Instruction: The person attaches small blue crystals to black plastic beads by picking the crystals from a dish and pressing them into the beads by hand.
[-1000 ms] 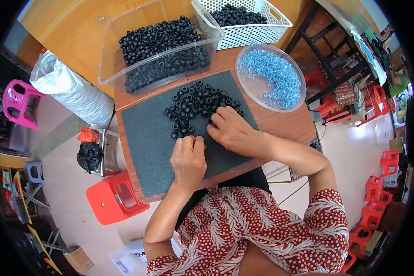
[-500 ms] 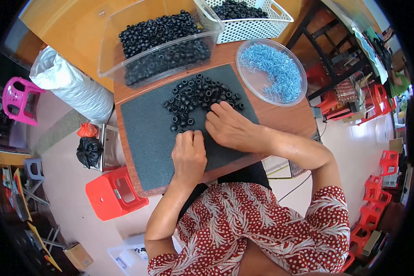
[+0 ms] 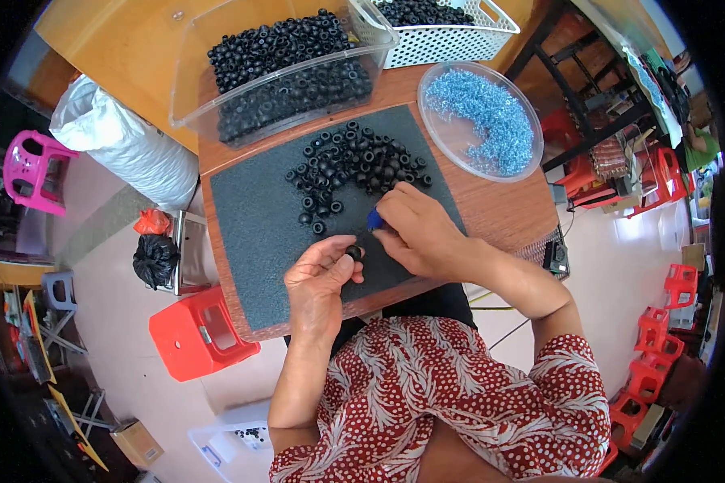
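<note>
A dark grey foam mat (image 3: 258,217) covers a small wooden table, with a heap of several black rubber rings (image 3: 354,161) at its far side. My left hand (image 3: 321,278) rests on the mat's near part and pinches one black ring (image 3: 353,252) between thumb and fingertips. My right hand (image 3: 415,229) is just to the right of it, fingers closed on a small blue piece (image 3: 374,218) that points toward the ring. The two hands nearly touch.
A clear plastic bin (image 3: 282,64) full of black rings stands behind the mat, a white lattice basket (image 3: 451,28) beside it. A round clear dish of blue pieces (image 3: 482,121) sits at the right. On the floor: red stools (image 3: 201,334), a white sack (image 3: 121,145), a pink chair (image 3: 31,173).
Both hands have lifted from pressing flat on the mat. The left now holds up a single ring, the right shows a blue piece at its fingertips. The view has shifted slightly.
</note>
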